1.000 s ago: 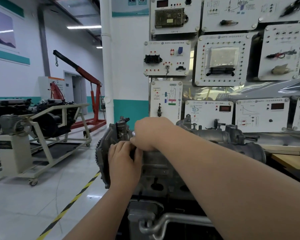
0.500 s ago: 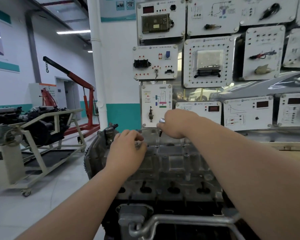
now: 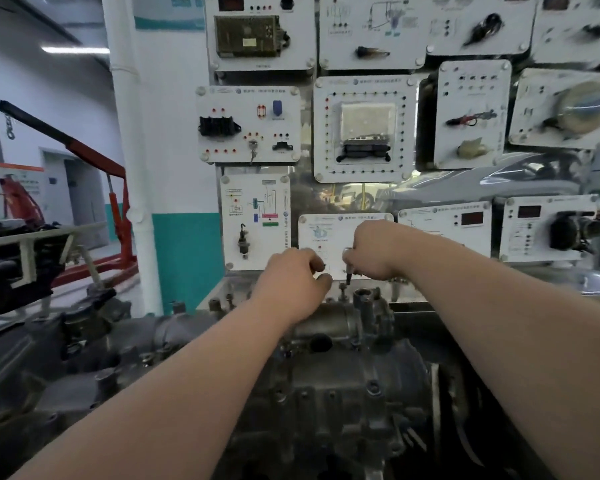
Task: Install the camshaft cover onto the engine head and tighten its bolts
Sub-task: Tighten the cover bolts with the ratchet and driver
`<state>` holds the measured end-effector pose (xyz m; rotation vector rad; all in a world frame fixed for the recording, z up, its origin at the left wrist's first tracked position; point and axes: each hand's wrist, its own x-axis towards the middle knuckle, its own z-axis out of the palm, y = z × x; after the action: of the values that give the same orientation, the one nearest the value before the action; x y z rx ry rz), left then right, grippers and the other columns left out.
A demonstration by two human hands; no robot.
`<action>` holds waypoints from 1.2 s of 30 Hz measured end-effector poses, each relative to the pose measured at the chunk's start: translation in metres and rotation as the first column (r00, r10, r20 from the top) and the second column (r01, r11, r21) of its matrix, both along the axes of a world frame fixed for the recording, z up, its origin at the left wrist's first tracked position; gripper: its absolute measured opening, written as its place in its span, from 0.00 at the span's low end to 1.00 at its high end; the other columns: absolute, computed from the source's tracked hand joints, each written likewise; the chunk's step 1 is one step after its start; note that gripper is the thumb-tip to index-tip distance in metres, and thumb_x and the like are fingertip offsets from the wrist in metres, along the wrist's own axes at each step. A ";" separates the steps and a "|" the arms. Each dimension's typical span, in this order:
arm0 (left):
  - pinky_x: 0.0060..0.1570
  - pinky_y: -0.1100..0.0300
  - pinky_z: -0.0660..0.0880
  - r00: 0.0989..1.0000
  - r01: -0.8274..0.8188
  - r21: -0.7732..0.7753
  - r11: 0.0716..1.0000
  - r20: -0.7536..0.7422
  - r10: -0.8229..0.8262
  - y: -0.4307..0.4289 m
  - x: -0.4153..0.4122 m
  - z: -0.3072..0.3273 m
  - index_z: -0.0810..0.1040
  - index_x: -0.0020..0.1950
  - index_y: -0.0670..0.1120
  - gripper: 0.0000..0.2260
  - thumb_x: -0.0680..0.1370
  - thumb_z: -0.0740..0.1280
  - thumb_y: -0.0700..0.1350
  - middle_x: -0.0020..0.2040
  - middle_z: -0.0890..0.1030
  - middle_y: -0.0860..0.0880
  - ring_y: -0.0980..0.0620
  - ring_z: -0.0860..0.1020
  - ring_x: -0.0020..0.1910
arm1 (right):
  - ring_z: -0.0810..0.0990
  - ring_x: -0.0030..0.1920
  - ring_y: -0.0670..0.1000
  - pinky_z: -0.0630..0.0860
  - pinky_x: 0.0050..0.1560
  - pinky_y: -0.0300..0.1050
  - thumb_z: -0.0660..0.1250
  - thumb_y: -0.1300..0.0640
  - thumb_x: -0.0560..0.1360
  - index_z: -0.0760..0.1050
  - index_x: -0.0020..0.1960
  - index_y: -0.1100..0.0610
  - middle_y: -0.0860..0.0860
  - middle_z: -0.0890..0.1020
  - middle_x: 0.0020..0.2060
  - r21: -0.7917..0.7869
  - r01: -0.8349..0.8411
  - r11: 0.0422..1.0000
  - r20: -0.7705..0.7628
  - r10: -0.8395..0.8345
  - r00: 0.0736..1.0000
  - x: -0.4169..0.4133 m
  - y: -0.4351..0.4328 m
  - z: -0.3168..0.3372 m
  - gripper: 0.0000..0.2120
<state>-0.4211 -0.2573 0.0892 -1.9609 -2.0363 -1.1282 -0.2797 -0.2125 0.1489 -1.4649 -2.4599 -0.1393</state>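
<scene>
**A:** Right hand (image 3: 374,252), what is it doing?

**B:** Curling round a small metal tool (image 3: 347,263). A silver cap is poking out above the fingers and a thin shaft is pointing down. The tip is hanging right over a bolt (image 3: 342,289). Blur is hiding whether they are touching.

**A:** Left hand (image 3: 291,280)?

**B:** Sitting just left of the tool, knuckles up. The fingers are curling in and the thumb is reaching toward the forefinger. I can't tell whether it is pinching anything.

**A:** Where is the cover lying?

**B:** The camshaft cover (image 3: 326,327) is sitting on top of the engine (image 3: 343,403), directly under both hands. It is a grey casting running left to right. The bolt is standing upright at its far edge, just beside an open round port (image 3: 364,294).

**A:** Going outward?

**B:** Both bare forearms are reaching in from the bottom corners and converging over the cover. Behind the engine, white training panels (image 3: 364,129) are covering the wall, carrying connectors, sockets and small red displays. Left of them a white pipe (image 3: 132,133) is running up the wall. Farther left, a red engine crane (image 3: 94,157) is standing on the floor. Another engine on a pale stand (image 3: 25,244) is sitting in front of it, well apart from the hands.
</scene>
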 end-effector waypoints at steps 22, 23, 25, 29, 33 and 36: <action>0.31 0.61 0.69 0.983 0.150 0.006 0.989 0.106 -0.150 0.030 -0.002 -0.011 0.80 0.40 0.46 0.08 0.74 0.67 0.50 0.34 0.80 0.50 0.53 0.75 0.33 | 0.70 0.32 0.49 0.60 0.28 0.42 0.62 0.52 0.77 0.64 0.36 0.53 0.49 0.72 0.34 0.238 0.057 0.970 0.094 -0.081 0.992 -0.025 -0.009 -0.009 0.13; 0.33 0.60 0.70 0.984 0.145 0.011 0.989 0.105 -0.145 0.030 -0.002 -0.010 0.80 0.40 0.45 0.09 0.74 0.67 0.49 0.35 0.81 0.48 0.50 0.76 0.34 | 0.69 0.32 0.49 0.60 0.28 0.43 0.62 0.53 0.77 0.64 0.36 0.53 0.49 0.71 0.34 0.254 0.067 0.965 0.092 -0.093 0.991 -0.028 -0.009 -0.011 0.13; 0.36 0.57 0.74 0.980 0.142 0.031 0.989 0.139 -0.145 0.030 0.000 -0.009 0.81 0.41 0.43 0.09 0.73 0.67 0.49 0.35 0.81 0.46 0.46 0.77 0.36 | 0.68 0.32 0.49 0.62 0.29 0.43 0.62 0.53 0.77 0.64 0.37 0.54 0.49 0.70 0.34 0.283 0.081 0.956 0.085 -0.109 0.990 -0.028 -0.009 -0.011 0.12; 0.40 0.53 0.76 0.965 0.180 0.041 0.983 0.187 -0.185 0.033 0.002 -0.008 0.81 0.41 0.44 0.10 0.74 0.67 0.50 0.35 0.81 0.46 0.45 0.79 0.38 | 0.67 0.31 0.49 0.62 0.29 0.45 0.62 0.53 0.77 0.63 0.37 0.54 0.50 0.67 0.33 0.307 0.093 0.947 0.106 -0.131 0.986 -0.026 -0.011 -0.003 0.12; 0.36 0.57 0.72 0.977 0.163 -0.002 0.987 0.139 -0.161 0.034 0.001 -0.009 0.80 0.40 0.41 0.08 0.73 0.65 0.45 0.35 0.81 0.43 0.47 0.74 0.34 | 0.71 0.33 0.51 0.63 0.30 0.44 0.62 0.54 0.77 0.63 0.35 0.53 0.50 0.70 0.34 0.243 0.106 0.964 0.123 -0.139 0.983 -0.030 -0.010 -0.011 0.14; 0.34 0.58 0.71 0.983 0.156 -0.014 0.988 0.102 -0.154 0.033 0.000 -0.010 0.79 0.40 0.40 0.07 0.73 0.65 0.43 0.36 0.81 0.43 0.47 0.74 0.34 | 0.70 0.32 0.50 0.61 0.28 0.43 0.62 0.54 0.77 0.63 0.36 0.53 0.49 0.71 0.35 0.186 0.129 0.974 0.122 -0.154 0.981 -0.035 -0.009 -0.012 0.13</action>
<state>-0.4207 -0.2238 0.0796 -2.1479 -1.9795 -1.2659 -0.3143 -0.2211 0.1372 -1.5988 -2.3717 -0.4897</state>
